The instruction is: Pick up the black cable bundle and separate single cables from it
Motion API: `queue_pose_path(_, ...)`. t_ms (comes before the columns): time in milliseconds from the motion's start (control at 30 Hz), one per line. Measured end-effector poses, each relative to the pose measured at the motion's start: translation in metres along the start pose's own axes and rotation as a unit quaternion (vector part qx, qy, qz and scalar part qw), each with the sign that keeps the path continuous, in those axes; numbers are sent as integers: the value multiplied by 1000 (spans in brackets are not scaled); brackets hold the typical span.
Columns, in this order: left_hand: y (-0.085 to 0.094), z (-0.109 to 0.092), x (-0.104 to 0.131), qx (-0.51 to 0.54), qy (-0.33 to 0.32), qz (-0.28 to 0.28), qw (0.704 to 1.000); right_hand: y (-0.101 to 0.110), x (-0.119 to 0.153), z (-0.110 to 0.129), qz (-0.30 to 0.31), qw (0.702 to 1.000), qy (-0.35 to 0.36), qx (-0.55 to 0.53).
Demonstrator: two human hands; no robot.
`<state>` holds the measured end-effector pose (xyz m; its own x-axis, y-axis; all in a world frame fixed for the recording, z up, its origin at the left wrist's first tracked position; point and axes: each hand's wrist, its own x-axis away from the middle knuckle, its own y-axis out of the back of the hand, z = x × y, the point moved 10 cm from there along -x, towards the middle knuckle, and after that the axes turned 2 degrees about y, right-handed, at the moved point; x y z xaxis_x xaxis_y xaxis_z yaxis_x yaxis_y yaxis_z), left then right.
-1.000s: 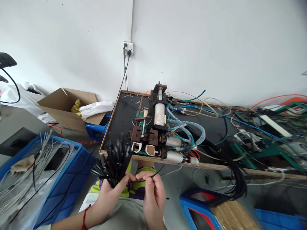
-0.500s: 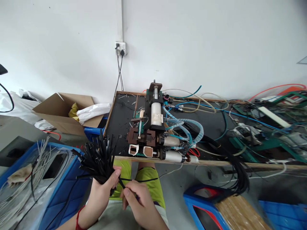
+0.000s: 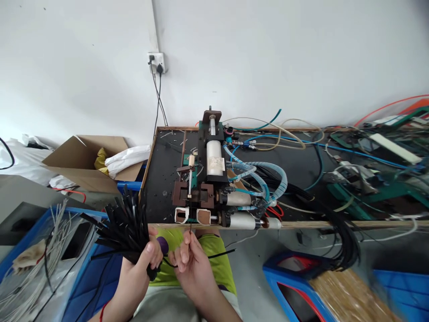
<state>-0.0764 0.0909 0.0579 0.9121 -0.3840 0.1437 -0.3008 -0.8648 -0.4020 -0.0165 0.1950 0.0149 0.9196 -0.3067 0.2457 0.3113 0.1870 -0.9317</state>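
My left hand (image 3: 139, 264) grips a fanned bundle of short black tubes (image 3: 119, 226) at its lower end, just left of my lap. Close beside it, my right hand (image 3: 191, 264) pinches one thin black wire (image 3: 190, 223) that stands upright from my fingertips toward the machine's front. Another black strand (image 3: 219, 255) runs out to the right between the two hands. The small pneumatic machine (image 3: 208, 179), with a white cylinder and brown jaws, sits on a black board (image 3: 161, 179) right in front of me.
A blue bin (image 3: 40, 250) holding white wires in plastic sits at my left, with an open cardboard box (image 3: 83, 163) behind it. Blue and green hoses and loose cables (image 3: 335, 174) crowd the bench to the right. Blue crates (image 3: 301, 290) stand on the floor at the lower right.
My left hand and the bundle have drifted left and lower. My right hand has turned the single wire from lying sideways to pointing up at the machine. The view has swung right.
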Motion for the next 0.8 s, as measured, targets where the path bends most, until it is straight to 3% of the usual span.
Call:
queue_pose_path(300,-2,1,-2,-11,0,-14,1000,-2,-9,-3,10,1000,-24,-11)
queue_pose_path(800,-1,-1,0,-75,5,-8,997,-4,-11,-1,22,999,3,27)
